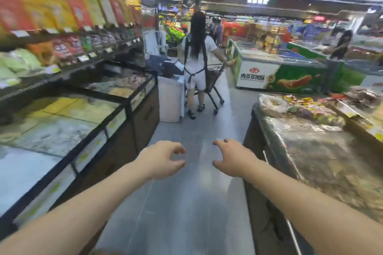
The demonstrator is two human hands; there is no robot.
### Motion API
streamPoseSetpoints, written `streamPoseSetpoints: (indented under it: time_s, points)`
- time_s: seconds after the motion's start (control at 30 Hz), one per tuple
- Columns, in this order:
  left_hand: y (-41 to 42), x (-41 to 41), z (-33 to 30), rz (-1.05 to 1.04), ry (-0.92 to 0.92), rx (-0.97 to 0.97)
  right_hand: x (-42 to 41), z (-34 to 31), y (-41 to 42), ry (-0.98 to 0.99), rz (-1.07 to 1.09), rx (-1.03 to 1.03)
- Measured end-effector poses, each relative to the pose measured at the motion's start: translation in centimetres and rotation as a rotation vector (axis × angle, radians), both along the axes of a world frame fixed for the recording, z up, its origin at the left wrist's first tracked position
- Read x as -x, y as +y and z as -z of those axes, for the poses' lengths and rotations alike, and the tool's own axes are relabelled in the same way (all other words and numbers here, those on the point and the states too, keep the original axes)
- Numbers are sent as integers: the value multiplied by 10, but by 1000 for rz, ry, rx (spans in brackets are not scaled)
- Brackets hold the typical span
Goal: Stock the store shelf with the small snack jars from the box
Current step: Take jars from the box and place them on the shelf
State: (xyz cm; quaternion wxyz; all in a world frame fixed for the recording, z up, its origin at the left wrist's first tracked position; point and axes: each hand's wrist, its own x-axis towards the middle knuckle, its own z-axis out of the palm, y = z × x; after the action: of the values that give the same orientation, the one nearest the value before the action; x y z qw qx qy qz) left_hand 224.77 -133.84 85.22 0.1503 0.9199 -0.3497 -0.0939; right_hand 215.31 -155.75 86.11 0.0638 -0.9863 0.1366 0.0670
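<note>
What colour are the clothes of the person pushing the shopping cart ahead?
White, with dark apron straps, seen in the head view.

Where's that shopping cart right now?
In the head view, the shopping cart stands mid-aisle ahead, right of a person in white, beside the green freezer.

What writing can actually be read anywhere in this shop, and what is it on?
"肉多多" then blurred characters: white panel of the chest freezer.
Red round logo above it: too blurred.
Shelf price tags: too blurred.
Snack bags: print smeared, unreadable.
Hanging signs: unreadable.
</note>
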Motion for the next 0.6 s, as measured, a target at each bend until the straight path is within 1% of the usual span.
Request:
streamPoseSetpoints:
  time_s: [0.17,0.3,0.47,0.6]
  points:
    - [94,-26,17,-240,55,9,-81,26,74,58,-219,-8]
    - [152,-42,32,-404,113,-5,-139,47,123,87,-380,-1]
    - [197,-75,57,-607,150,-6,-213,75,168,125,-538,-44]
    - [213,-108,92,-722,217,-39,-269,110,192,184,-640,-37]
